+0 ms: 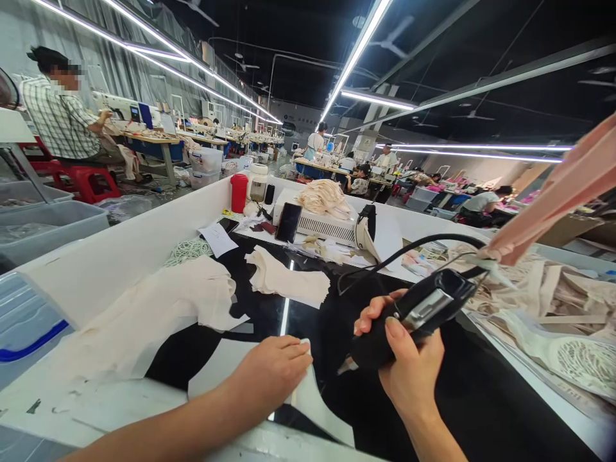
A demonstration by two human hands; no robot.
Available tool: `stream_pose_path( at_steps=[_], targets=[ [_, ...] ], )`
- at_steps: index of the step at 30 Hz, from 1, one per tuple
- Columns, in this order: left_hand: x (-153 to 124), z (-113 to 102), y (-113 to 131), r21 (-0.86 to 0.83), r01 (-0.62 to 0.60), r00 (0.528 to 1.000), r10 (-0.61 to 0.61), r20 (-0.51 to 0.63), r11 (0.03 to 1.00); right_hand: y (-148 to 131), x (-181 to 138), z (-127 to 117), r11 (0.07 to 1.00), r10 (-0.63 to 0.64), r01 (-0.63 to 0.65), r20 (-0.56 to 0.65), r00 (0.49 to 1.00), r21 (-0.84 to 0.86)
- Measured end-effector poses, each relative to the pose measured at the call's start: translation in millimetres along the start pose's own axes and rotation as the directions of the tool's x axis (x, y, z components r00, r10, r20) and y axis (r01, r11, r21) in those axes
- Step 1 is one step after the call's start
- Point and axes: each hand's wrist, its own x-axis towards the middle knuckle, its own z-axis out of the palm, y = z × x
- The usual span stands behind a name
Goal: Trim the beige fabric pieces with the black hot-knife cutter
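My right hand [411, 359] is wrapped round a black hand-held power tool [428, 301] with a metal plate on its side. The tool's narrow metal tip [347, 366] points down and left, apart from the white piece. A black cable and a strip of pink cloth [553, 199] are attached at its rear end. My left hand [274, 372] is closed at the edge of a flat white piece [320, 401], fingers together. That piece, which looks like fabric, lies on the glossy black tabletop [385, 410]; my left forearm covers part of it.
Pale fabric pieces [158, 314] are heaped at left, with a smaller stack [289, 279] ahead. A phone [289, 222], red cup [238, 192] and white box [312, 221] stand at the back. Beige straps [568, 295] pile up at right. A low white wall [144, 237] borders the table. Co-workers sit beyond.
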Motion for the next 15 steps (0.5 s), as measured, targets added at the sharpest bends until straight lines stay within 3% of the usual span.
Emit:
stream_pose_path(
  at_steps=[8, 11, 15],
  targets=[
    [4.8, -28.2, -19.4, 0.102, 0.029, 0.996, -0.037, 0.078, 0.994, -9.4, -5.3, -5.4, 0.999, -0.038, 0.039, -0.038, 0.999, 0.006],
    [7.6, -40.0, -11.9, 0.101, 0.021, 0.999, -0.024, 0.026, 0.995, -14.1, -7.8, -5.6, 0.999, -0.034, 0.035, -0.05, 0.998, 0.018],
    [11.7, -46.7, 12.7, -0.035, -0.052, 0.999, 0.052, 0.009, 0.998, -19.1, -12.4, -5.8, 0.999, -0.024, 0.025, -0.061, 0.998, 0.022]
  ],
)
